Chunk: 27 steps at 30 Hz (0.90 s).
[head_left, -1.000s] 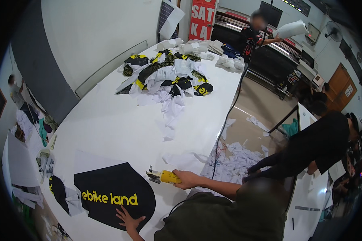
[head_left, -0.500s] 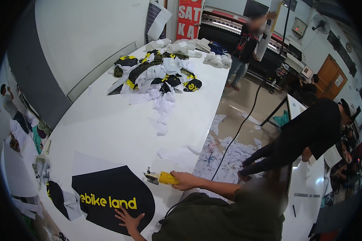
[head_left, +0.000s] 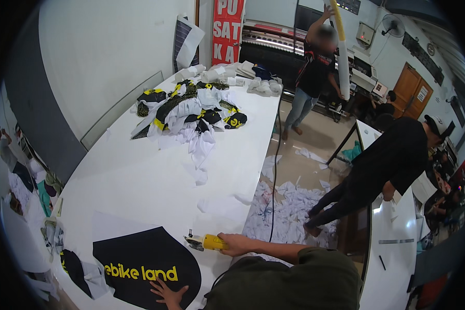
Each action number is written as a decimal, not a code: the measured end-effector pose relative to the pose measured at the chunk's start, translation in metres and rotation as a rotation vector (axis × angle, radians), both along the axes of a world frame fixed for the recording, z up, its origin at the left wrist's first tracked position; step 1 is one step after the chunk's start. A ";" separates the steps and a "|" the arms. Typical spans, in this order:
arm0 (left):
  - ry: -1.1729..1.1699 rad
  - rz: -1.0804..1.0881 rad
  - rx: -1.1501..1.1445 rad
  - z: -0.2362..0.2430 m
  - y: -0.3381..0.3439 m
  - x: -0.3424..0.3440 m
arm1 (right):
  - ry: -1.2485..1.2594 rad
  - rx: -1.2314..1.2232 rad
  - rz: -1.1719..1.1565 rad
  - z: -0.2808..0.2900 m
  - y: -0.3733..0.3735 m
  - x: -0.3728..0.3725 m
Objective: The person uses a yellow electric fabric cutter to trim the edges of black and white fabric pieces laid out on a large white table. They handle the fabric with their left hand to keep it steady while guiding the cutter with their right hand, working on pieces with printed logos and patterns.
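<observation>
A black fabric panel (head_left: 139, 258) with a curved right edge and yellow lettering lies flat on the white table (head_left: 124, 170). My left hand (head_left: 169, 295) rests on its lower part, fingers spread and open. To the panel's upper right, my right hand (head_left: 234, 244) is closed round the yellow body of an electric rotary cutter (head_left: 212, 242). The cutter's metal head points left, just off the panel's edge, over the table. A sheet of white material (head_left: 113, 227) shows behind the panel. Left of it lies a smaller black and yellow cut piece (head_left: 75, 271).
A heap of black, yellow and white fabric scraps (head_left: 191, 111) covers the table's far end. A black cable (head_left: 274, 191) hangs by the right edge, above floor offcuts (head_left: 289, 212). One person (head_left: 392, 160) stands at a side table; another (head_left: 315, 67) holds a long roll (head_left: 342, 57).
The view has tilted slightly, and the table sits a little lower in it. Both my hands and the cutter look nearly still. The person at the back has shifted the roll more upright.
</observation>
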State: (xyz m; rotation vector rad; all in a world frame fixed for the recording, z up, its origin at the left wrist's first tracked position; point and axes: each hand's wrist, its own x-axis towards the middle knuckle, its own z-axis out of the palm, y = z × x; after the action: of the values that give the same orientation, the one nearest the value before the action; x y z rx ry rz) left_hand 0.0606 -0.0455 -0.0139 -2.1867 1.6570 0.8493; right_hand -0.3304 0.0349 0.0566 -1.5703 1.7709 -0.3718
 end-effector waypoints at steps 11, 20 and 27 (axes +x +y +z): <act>-0.008 -0.002 0.000 -0.007 0.004 0.009 | 0.009 -0.025 0.060 0.005 -0.007 0.009; 0.100 0.018 -0.090 0.013 0.016 0.001 | 0.053 0.033 0.080 0.015 -0.023 0.012; 0.201 -0.034 -0.201 0.021 0.033 0.006 | 0.065 0.068 0.068 0.030 -0.026 0.022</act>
State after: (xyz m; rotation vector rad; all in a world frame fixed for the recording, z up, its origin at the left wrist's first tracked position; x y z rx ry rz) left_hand 0.0661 -0.0127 0.0074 -2.2582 1.9463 0.9582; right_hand -0.3082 0.0085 0.0861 -1.6060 1.7554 -0.2284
